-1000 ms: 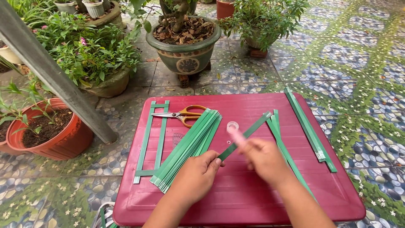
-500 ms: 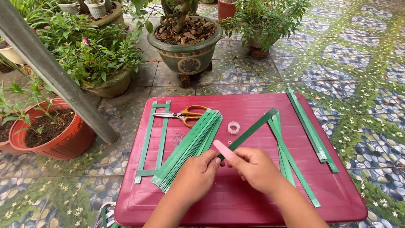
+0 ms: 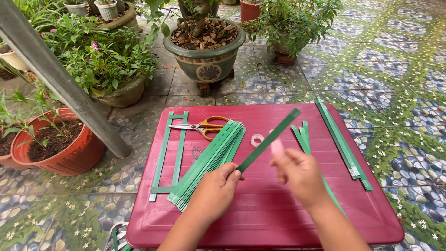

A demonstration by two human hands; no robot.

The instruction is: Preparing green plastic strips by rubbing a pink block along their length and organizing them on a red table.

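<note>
Mid-job at red table point(image 3: 260, 223): L hand point(image 3: 216, 188) pinching near end of one green strip point(image 3: 269, 139), angled up and away from grip. R hand point(image 3: 299, 174) just beside, blurred, grip unclear. One ladder frame point(image 3: 169, 155) assembled left of grip; loose strip stack point(image 3: 209, 162) unused between; scissors point(image 3: 204, 126), tape roll point(image 3: 257, 140) beyond.

Your green strip point(image 3: 269, 139), long, narrow and flat, slants up to the right above the red table, pinched at its lower end.
</note>
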